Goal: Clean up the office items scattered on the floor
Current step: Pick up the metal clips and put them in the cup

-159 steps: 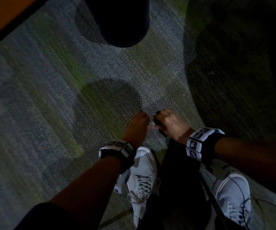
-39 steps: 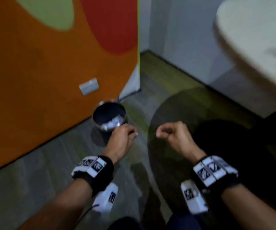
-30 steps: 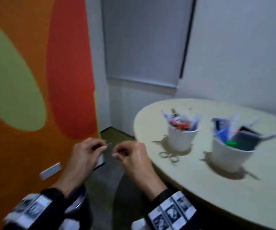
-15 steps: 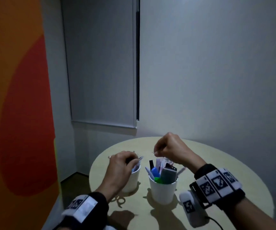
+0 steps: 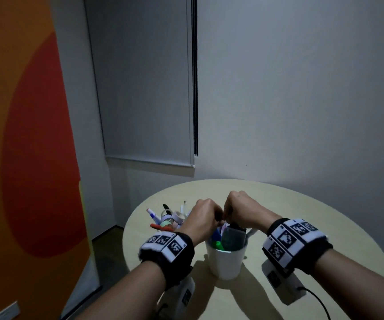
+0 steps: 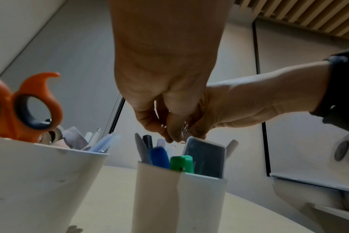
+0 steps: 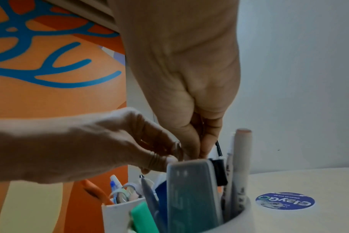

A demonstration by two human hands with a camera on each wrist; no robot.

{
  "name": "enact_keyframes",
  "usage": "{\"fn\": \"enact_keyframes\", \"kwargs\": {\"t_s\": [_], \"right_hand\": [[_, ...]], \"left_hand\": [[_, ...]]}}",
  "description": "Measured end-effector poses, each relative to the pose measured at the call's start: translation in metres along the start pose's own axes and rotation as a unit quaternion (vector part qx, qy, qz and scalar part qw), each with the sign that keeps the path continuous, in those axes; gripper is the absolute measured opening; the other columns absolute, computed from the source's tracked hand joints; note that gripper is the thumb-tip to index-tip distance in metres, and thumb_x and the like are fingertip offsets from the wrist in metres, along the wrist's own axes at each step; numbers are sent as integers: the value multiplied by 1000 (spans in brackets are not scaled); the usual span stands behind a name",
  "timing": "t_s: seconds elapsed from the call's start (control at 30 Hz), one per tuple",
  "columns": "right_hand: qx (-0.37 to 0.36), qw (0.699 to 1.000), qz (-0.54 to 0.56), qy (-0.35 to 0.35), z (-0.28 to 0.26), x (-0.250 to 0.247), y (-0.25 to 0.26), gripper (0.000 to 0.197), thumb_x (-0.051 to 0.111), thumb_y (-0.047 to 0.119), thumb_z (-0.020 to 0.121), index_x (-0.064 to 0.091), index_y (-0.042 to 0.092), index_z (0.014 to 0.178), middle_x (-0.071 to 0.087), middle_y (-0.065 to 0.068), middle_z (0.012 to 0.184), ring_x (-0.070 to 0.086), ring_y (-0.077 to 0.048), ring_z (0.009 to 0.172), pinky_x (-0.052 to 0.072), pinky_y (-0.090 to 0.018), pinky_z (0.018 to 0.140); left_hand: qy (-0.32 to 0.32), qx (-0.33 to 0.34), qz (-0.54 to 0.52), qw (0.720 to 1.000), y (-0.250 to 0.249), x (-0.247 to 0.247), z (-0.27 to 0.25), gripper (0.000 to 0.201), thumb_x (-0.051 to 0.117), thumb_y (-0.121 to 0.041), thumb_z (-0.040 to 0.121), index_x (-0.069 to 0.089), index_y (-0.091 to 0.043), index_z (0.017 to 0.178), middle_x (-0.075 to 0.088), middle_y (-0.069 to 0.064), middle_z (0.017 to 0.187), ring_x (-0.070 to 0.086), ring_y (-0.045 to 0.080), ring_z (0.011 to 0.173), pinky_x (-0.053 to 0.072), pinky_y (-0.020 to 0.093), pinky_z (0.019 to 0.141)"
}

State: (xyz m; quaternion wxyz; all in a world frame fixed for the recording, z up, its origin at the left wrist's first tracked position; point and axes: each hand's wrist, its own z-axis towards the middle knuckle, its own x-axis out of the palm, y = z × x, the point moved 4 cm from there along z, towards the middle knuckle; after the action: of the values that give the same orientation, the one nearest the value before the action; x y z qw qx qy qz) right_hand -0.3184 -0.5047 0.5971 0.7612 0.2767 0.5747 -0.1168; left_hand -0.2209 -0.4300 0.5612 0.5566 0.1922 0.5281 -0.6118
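the left hand (image 6: 169, 119) pinches a small wire clip (image 6: 184, 128) straight above the near white cup (image 5: 227, 262), fingertips touching the right hand (image 5: 239, 211), which pinches something too hidden to name, so release is downward.

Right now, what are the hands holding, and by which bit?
The left hand pinches a small shiny clip by its upper end. The right hand: cannot tell.

Two white cups (image 5: 227, 262) (image 6: 40, 181) stand on one round surface (image 5: 302, 227). One pair of orange-handled scissors (image 6: 26, 107) sits in the left cup, one grey stapler (image 7: 191, 193) in the right. Two hands (image 5: 201, 219) (image 5: 242, 210), two wristbands (image 5: 166, 247) (image 5: 295, 242), one blue sticker (image 7: 285, 201).
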Motion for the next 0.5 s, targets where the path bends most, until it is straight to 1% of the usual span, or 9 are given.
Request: {"fn": "enact_keyframes", "kwargs": {"t_s": [0.07,0.1,0.17,0.23,0.3,0.37,0.43,0.47,0.5], "right_hand": [[-1,1000,-7,12,2,1,0,16,62,-2,78,76,5,79,71,-14,83,69,-27,76,57,-35,65],[-5,1000,-7,18,3,1,-1,18,61,-4,76,76,6,77,73,-13,83,69,-26,76,56,-33,65],[-18,1000,-9,24,5,0,-5,22,60,-6,73,77,8,76,75,-10,80,70,-22,75,54,-27,62],[-29,999,-7,21,7,-2,-8,22,65,-5,74,78,11,82,76,-6,81,70,-17,73,51,-22,59],[-37,999,10,0,5,-9,-8,19,69,-2,77,78,11,88,76,-3,82,69,-13,71,48,-17,56],[-45,997,48,-50,-1,-19,-5,19,69,-3,78,79,11,87,72,1,76,66,-8,66,43,-9,52],[-53,988,95,-107,-14,-26,1,20,70,-4,76,79,13,83,69,5,69,62,1,61,40,-3,48],[-57,984,116,-125,-22,-27,6,17,72,-1,76,78,15,81,69,7,67,61,4,56,41,-3,48],[-61,981,134,-128,-31,-26,12,13,74,3,77,78,15,80,70,9,66,62,4,54,42,-4,48]], "left_hand": [[22,-2,15,1000,1,3,4,8,72,-12,84,77,-18,83,74,2,79,70,17,74,61,37,74],[33,0,21,999,1,4,5,9,72,-12,83,78,-17,86,75,4,82,70,18,77,60,37,75],[51,7,29,998,1,1,7,15,72,-10,82,78,-14,95,76,8,91,70,20,84,59,33,80],[58,17,23,998,1,-9,7,25,75,-9,81,76,-11,106,76,7,96,70,17,87,58,28,80],[47,17,9,999,5,-29,1,27,76,-10,81,75,-10,107,76,5,94,71,13,83,58,27,79],[12,2,-26,1000,15,-53,-11,18,74,-12,83,76,-11,101,77,4,88,72,12,76,59,26,73],[-30,-24,-83,996,34,-76,-31,9,70,-10,86,77,-9,92,76,6,78,72,14,66,58,24,60],[-51,-38,-105,992,47,-86,-42,8,69,-11,87,76,-8,89,75,8,75,71,15,63,56,23,55],[-62,-51,-123,989,59,-95,-56,8,69,-12,88,76,-8,88,74,9,72,70,15,60,53,23,53]]}}
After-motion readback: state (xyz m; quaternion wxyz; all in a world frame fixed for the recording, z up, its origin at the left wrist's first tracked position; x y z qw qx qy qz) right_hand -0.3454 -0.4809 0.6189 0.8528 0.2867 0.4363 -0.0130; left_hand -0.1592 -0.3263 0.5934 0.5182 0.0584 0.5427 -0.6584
